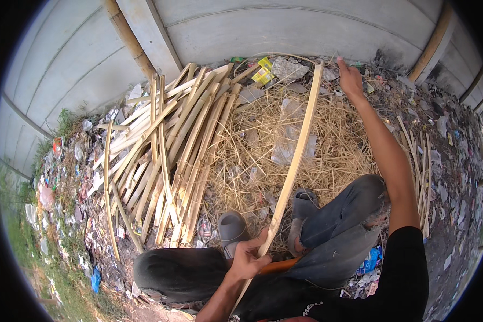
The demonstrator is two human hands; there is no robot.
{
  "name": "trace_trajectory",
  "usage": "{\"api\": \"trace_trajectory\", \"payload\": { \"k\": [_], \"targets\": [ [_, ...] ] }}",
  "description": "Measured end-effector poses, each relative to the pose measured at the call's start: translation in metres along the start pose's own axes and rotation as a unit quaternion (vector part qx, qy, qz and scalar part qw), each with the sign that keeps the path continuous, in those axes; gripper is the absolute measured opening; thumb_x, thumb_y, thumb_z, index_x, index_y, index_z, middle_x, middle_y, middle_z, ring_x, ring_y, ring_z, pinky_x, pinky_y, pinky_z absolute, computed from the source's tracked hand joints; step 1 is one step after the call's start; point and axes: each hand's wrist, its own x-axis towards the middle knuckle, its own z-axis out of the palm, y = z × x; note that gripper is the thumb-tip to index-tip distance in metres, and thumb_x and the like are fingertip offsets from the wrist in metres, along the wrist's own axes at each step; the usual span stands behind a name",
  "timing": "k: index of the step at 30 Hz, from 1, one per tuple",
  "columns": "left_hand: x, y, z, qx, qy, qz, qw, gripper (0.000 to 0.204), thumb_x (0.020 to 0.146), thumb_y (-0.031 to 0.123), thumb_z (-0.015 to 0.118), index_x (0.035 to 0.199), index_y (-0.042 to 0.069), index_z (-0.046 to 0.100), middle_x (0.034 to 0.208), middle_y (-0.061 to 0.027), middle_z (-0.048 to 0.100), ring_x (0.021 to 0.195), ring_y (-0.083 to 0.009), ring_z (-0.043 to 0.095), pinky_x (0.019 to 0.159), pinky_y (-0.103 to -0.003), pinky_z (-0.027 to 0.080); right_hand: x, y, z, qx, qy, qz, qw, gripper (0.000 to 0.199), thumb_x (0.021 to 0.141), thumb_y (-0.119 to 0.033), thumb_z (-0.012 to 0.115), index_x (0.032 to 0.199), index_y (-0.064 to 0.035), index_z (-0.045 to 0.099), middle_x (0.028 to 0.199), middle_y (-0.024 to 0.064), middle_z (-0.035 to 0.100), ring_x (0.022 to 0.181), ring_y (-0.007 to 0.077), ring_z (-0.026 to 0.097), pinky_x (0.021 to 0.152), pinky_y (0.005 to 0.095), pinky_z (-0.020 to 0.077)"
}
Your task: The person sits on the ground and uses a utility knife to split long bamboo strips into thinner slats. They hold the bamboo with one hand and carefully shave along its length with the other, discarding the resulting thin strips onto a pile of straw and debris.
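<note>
While our left hand [247, 261] grips the wood strip [297, 155] low, we should steady it (right hand [351, 80]: cannot tell if closed).

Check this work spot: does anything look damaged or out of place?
Yes. The trousers are torn at the right knee, with ragged edges that suggest damage. A yellow wrapper near the wall and a blue scrap at lower left look like litter, out of place around the wooden strips.
</note>
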Motion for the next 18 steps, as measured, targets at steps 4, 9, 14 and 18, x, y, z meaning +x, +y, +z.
{"api": "trace_trajectory", "payload": {
  "k": [4, 9, 14, 18],
  "targets": [
    [0.007, 0.001, 0.002, 0.044, 0.018, 0.020, 0.999, 0.068, 0.081, -0.012, 0.068, 0.146, -0.011, 0.048, 0.116, -0.0086, 0.067, 0.092, -0.0059, 0.061, 0.073, -0.023, 0.050, 0.017, 0.042, -0.040, 0.060, 0.108, 0.022, 0.992, 0.067, 0.103, -0.063, 0.046, 0.066, -0.0067, 0.050, 0.054, 0.0027, 0.041, 0.052, 0.0182, 0.039, 0.053, 0.0391, 0.0321],
    [0.009, 0.025, 0.003, 0.053, 0.042, -0.049, 0.996, 0.061, 0.091, 0.003, 0.076, 0.144, -0.012, 0.050, 0.127, -0.0077, 0.065, 0.110, -0.0105, 0.059, 0.094, -0.025, 0.049, -0.048, -0.022, -0.048, 0.150, -0.094, -0.024, 0.984, 0.061, 0.103, -0.061, 0.049, 0.079, -0.0050, 0.055, 0.061, -0.0004, 0.042, 0.059, 0.0150, 0.046, 0.057, 0.0356, 0.0358],
    [0.018, 0.027, 0.003, 0.076, 0.084, 0.046, 0.993, 0.059, 0.093, 0.009, 0.077, 0.142, -0.012, 0.052, 0.122, -0.0075, 0.067, 0.108, -0.0102, 0.060, 0.094, -0.026, 0.050, -0.151, -0.084, -0.017, -0.018, -0.325, -0.227, 0.918, 0.053, 0.106, -0.049, 0.050, 0.088, -0.0011, 0.065, 0.061, 0.0116, 0.053, 0.056, 0.0244, 0.052, 0.060, 0.0427, 0.0438],
    [0.025, 0.030, 0.004, 0.055, 0.111, 0.065, 0.990, 0.057, 0.094, 0.009, 0.076, 0.141, -0.012, 0.053, 0.121, -0.0091, 0.068, 0.110, -0.0101, 0.059, 0.096, -0.026, 0.049, -0.232, -0.096, -0.016, -0.057, -0.459, -0.352, 0.814, 0.050, 0.102, -0.048, 0.054, 0.089, -0.0026, 0.070, 0.061, 0.0195, 0.063, 0.057, 0.0383, 0.064, 0.058, 0.0499, 0.0500]
  ]
}}
